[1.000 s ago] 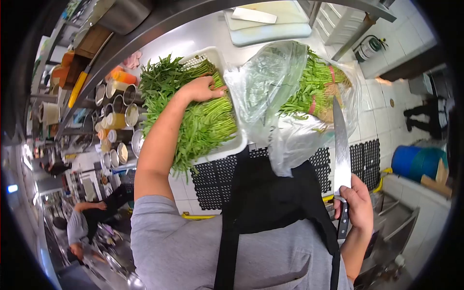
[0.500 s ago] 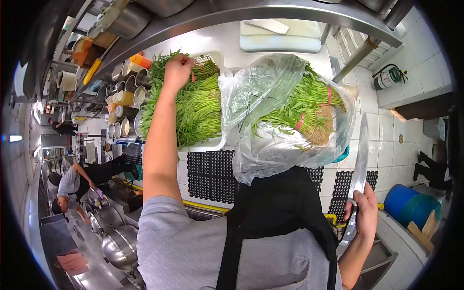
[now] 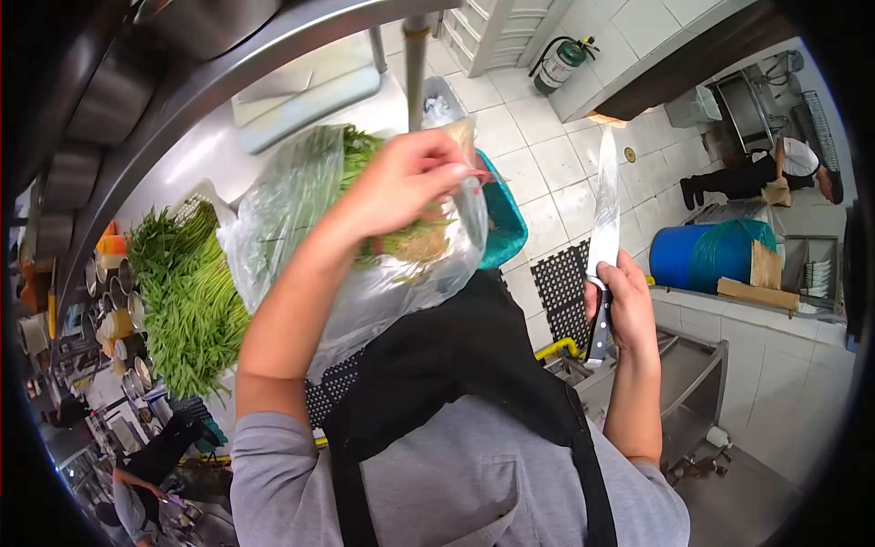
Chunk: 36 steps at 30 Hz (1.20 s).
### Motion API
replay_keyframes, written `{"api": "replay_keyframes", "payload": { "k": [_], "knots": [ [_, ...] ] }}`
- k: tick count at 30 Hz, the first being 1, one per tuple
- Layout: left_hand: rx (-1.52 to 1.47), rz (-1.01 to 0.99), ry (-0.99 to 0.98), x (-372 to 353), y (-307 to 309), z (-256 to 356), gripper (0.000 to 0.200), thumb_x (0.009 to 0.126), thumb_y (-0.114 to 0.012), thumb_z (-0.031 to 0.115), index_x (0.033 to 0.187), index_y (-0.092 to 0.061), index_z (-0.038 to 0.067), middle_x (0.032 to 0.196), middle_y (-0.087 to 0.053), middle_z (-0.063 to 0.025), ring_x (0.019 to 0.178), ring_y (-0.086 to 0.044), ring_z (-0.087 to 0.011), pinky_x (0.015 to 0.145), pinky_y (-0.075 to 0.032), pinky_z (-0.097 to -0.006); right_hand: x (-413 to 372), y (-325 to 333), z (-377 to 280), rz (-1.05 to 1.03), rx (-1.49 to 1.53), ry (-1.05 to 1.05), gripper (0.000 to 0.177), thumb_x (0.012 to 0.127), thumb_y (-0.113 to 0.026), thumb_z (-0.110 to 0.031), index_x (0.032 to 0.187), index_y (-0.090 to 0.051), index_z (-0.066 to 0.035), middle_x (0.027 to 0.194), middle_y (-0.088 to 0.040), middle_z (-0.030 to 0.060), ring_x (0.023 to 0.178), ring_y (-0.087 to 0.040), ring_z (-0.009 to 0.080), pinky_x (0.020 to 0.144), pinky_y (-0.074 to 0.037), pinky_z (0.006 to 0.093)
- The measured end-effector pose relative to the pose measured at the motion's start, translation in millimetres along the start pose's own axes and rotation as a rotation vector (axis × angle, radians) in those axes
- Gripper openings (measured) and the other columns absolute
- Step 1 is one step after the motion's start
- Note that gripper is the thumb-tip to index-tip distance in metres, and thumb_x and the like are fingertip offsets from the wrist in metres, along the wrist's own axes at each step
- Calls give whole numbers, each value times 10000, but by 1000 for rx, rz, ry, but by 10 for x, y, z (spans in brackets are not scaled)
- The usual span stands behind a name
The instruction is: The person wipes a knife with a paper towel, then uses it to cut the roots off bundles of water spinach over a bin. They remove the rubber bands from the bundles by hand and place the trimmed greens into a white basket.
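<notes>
Right hand (image 3: 627, 301) grips a knife (image 3: 605, 214), blade pointing away from the body; left hand (image 3: 474, 173) pinches a red band (image 3: 481, 173) over the clear bag (image 3: 273, 214) (leafy heap (image 3: 187, 301) beside it) on the tabletop (image 3: 392, 102).

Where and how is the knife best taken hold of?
The knife is probably best gripped by its black handle, from the near side: that end lies closer, while the bare blade points away. The right hand holds it there.
</notes>
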State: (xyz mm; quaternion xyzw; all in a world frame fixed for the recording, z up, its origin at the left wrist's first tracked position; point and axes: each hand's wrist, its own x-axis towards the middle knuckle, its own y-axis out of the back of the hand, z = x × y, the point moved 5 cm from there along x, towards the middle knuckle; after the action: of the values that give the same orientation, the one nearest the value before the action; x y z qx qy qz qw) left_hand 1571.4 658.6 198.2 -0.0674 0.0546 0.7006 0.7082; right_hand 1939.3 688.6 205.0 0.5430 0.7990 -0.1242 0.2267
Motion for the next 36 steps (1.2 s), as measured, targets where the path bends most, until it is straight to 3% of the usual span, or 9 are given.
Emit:
{"api": "replay_keyframes", "payload": {
  "k": [4, 11, 14, 17, 20, 21, 28, 31, 36],
  "knots": [
    [445, 110, -272, 1272, -544, -302, 166, 1062, -744, 139, 1046, -719, -24, 927, -767, -102, 864, -733, -188, 820, -594, -382, 389, 511, 12, -48, 0, -9, 150, 1128, -514, -130, 1183, -609, -28, 775, -678, 61, 536, -612, 147, 518, -504, 288],
    [716, 427, -82, 2817, -166, -1042, 179, 982, -776, 155, 1013, -758, -20, 975, -804, -229, 973, -805, -366, 887, -604, -475, 883, 1652, 369, -6, -11, -124, 135, 1125, -517, -108, 1158, -614, -21, 756, -658, 61, 531, -594, 146, 505, -502, 293],
    [835, 546, 105, 3107, 288, -1157, 339, 933, -810, 220, 1218, -794, 38, 1237, -790, -281, 1218, -767, -435, 1035, -601, -520, 1023, 1941, 400, -24, -38, -156, 138, 1124, -507, -102, 1152, -617, -22, 746, -651, 58, 529, -590, 147, 503, -506, 299],
    [861, 681, 231, 2954, 491, -999, 909, 904, -861, 342, 1724, -507, 169, 1835, -250, -318, 1601, -464, -504, 1322, -412, -501, 1155, 2090, 390, -69, -80, -162, 140, 1129, -504, -107, 1143, -617, -26, 755, -653, 55, 533, -589, 148, 510, -510, 300],
    [832, 625, -11, 2536, 418, -606, 906, 907, -891, 389, 1706, -529, 162, 1826, -280, -325, 1618, -449, -492, 1311, -422, -516, 1241, 2126, 327, -111, -104, -180, 141, 1135, -512, -119, 1149, -622, -32, 771, -659, 52, 548, -592, 144, 517, -499, 295],
    [914, 619, -143, 2305, 353, -441, 785, 959, -883, 356, 1646, -590, 113, 1726, -480, -277, 1487, -616, -405, 1215, -518, -474, 1274, 2123, 300, -106, -128, -186, 140, 1138, -514, -121, 1152, -624, -35, 773, -659, 51, 551, -590, 143, 518, -495, 293],
    [554, 390, 343, -6, -10, -70, 250, 1011, -827, 161, 1146, -774, -42, 1122, -818, -124, 1066, -782, -197, 924, -615, -364, 1589, 1656, 344, -323, -314, -137, 169, 1139, -538, -133, 1233, -640, -36, 766, -638, 24, 546, -577, 110, 489, -471, 281],
    [657, 316, 555, -421, 82, -738, 205, 963, -787, 68, 1132, -760, -46, 1149, -792, -161, 1119, -778, -268, 947, -606, -402, 1559, 1145, 209, -449, -460, -48, 173, 1133, -553, -147, 1226, -648, -36, 761, -634, 11, 540, -567, 103, 487, -463, 271],
    [1390, 257, 340, -669, 64, -1715, 507, 901, -747, 59, 1403, -678, 25, 1392, -651, -164, 1371, -602, -362, 1102, -505, -490, 1342, 82, 79, -629, -768, 220, 201, 1125, -577, -203, 1157, -648, -18, 796, -701, 181, 708, -712, 325, 668, -531, 476]
  ]
}}
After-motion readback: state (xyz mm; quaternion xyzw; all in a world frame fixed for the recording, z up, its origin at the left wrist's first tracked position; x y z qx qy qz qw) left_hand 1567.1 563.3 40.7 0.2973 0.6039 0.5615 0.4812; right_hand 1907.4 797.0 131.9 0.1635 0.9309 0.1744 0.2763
